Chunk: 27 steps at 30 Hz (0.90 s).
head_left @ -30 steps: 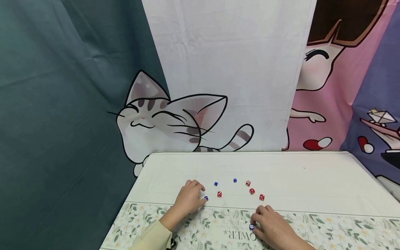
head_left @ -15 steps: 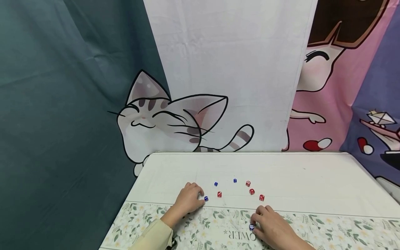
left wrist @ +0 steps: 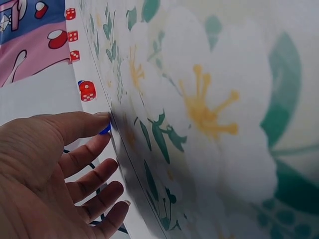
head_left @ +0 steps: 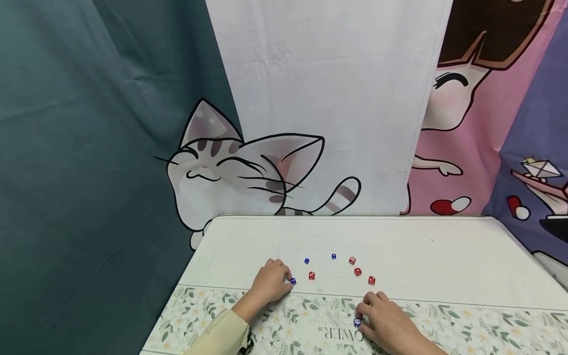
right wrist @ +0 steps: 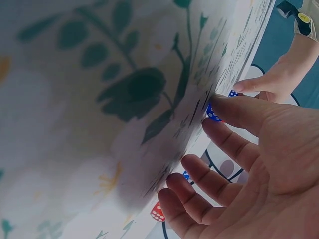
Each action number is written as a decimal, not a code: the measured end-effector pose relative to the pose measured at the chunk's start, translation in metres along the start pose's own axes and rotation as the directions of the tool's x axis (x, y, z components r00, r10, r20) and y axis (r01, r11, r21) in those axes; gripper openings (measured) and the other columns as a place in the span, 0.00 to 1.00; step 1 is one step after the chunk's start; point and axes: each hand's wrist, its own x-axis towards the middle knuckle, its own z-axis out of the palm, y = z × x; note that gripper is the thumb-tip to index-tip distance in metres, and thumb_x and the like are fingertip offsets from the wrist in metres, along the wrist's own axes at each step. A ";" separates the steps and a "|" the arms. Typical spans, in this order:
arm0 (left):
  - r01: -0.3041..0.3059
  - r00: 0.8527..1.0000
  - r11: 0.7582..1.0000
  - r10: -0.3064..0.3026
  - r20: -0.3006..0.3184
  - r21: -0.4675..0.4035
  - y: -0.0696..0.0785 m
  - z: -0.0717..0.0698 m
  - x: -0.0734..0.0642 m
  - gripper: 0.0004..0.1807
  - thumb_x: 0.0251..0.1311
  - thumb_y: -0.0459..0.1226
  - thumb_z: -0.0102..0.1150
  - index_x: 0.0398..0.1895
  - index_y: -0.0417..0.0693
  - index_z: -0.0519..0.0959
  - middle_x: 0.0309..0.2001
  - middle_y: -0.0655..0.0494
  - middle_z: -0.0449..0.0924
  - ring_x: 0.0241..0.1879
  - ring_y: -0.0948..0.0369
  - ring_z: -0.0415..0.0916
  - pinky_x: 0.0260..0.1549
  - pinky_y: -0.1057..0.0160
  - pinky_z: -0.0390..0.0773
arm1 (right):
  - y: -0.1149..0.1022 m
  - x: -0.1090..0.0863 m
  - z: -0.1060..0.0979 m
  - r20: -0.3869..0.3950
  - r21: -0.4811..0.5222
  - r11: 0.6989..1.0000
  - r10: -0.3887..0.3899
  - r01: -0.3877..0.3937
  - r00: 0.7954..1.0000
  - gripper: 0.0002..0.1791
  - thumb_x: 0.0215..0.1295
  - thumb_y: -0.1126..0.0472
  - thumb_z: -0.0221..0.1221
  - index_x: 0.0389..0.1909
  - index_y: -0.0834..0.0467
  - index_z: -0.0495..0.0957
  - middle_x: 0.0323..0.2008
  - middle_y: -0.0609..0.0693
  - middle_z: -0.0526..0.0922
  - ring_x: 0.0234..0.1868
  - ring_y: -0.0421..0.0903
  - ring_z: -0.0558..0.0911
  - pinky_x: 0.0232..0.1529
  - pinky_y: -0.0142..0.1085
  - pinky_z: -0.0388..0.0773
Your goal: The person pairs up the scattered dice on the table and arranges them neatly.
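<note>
On the white part of the table, my left hand (head_left: 271,282) pinches a small blue die (head_left: 293,281) between thumb and index finger. The left wrist view shows only a sliver of that blue die (left wrist: 104,130) under the thumb tip, the other fingers spread loosely below. Nearer to me, over the floral band, my right hand (head_left: 385,320) pinches another blue die (head_left: 357,322) with white dots. In the right wrist view this blue die (right wrist: 214,113) sits between thumb and index fingertip, close to the cloth.
Beyond my hands lie two blue dice, one left (head_left: 306,261) and one farther back (head_left: 334,256). A red die (head_left: 312,275) rests right of my left hand; three more, including a red die (head_left: 372,280), lie farther right. Cartoon curtains (head_left: 337,98) hang behind the table (head_left: 443,261).
My left hand has shifted slightly right, and its index finger and thumb have closed onto the blue die beside it. The right hand and the other dice stay where they were.
</note>
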 end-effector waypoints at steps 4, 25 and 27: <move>-0.004 1.000 1.000 0.004 -0.004 0.002 0.002 0.000 0.000 0.09 0.44 0.46 0.69 0.23 0.57 0.78 0.32 0.64 0.71 0.34 0.62 0.63 0.36 0.58 0.68 | 0.000 0.000 0.001 0.007 0.003 1.000 0.012 -0.012 1.000 0.06 0.52 0.47 0.64 0.29 0.37 0.75 0.35 0.37 0.70 0.34 0.39 0.66 0.32 0.38 0.67; -0.106 0.994 0.994 0.106 0.016 0.002 0.027 0.002 -0.013 0.07 0.47 0.47 0.67 0.25 0.60 0.78 0.34 0.65 0.71 0.35 0.64 0.61 0.32 0.62 0.66 | 0.001 0.001 0.001 -0.005 -0.005 1.000 0.002 -0.002 1.000 0.07 0.52 0.46 0.64 0.29 0.38 0.75 0.35 0.38 0.70 0.34 0.39 0.66 0.32 0.39 0.68; -0.111 0.994 0.994 0.111 0.020 -0.008 0.029 0.003 -0.014 0.07 0.46 0.46 0.67 0.25 0.60 0.78 0.33 0.65 0.71 0.35 0.64 0.61 0.32 0.62 0.65 | 0.001 0.001 0.002 0.000 -0.003 1.000 0.006 -0.006 1.000 0.07 0.52 0.46 0.64 0.29 0.38 0.76 0.35 0.38 0.70 0.34 0.39 0.66 0.32 0.39 0.68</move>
